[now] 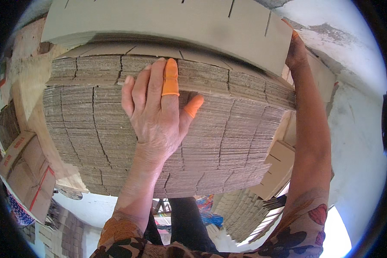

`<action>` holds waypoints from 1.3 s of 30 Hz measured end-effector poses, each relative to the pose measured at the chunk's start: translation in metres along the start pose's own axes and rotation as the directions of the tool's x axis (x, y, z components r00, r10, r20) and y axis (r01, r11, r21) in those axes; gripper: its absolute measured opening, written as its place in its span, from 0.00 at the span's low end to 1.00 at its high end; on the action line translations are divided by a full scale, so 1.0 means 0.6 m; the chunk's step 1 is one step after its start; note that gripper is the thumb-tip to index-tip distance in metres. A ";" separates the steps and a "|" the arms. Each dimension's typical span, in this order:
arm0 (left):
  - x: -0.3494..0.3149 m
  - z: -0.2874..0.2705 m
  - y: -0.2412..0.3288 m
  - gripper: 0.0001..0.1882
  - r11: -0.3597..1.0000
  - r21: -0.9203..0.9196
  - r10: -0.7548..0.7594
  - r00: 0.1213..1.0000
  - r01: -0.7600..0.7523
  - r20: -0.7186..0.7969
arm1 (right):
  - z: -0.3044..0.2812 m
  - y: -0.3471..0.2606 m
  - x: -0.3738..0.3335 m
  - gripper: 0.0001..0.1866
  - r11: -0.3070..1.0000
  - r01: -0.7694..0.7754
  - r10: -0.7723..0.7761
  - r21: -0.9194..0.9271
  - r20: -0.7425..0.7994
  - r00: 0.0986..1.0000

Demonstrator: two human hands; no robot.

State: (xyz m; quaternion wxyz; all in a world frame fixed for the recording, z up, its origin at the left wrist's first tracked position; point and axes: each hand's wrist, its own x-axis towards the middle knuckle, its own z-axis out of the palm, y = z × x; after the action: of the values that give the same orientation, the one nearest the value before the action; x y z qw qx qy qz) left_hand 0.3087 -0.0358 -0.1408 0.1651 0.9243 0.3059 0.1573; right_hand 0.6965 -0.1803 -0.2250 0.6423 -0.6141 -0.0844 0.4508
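While the left hand [157, 114] lies, fingers spread, against the front of the cardboard stack [228, 129], the right hand [296, 51], grip not determinable, is at the right edge of the upper cardboard [167, 21] above that stack, apparently stiff and best held by opposite edges.

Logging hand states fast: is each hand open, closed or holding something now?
Left hand: fingers against the cardboard stack; grip cannot be told.
Right hand: at the upper cardboard, right edge, partly hidden; grip cannot be told.
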 end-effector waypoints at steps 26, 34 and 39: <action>0.002 -0.001 -0.006 0.29 0.997 0.012 0.071 0.995 -0.070 -0.071 | 0.391 -0.102 -0.084 0.34 -0.286 0.365 -0.225 -0.886 0.432 0.873; -0.003 -0.004 -0.005 0.30 0.999 -0.018 0.036 0.998 -0.037 -0.055 | 0.446 -0.124 -0.095 0.38 -0.113 0.514 0.026 -0.850 0.515 0.857; -0.004 -0.005 -0.010 0.30 0.999 -0.008 0.039 0.999 -0.039 -0.036 | 0.469 -0.109 -0.179 0.35 -0.230 0.694 -0.171 -0.683 0.730 0.662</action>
State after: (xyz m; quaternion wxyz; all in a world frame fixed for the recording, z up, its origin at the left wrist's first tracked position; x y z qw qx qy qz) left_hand 0.3024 -0.0319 -0.1409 0.1603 0.9265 0.2899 0.1785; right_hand 0.4790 -0.0428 -0.0553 0.1028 -0.6929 -0.7081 0.0889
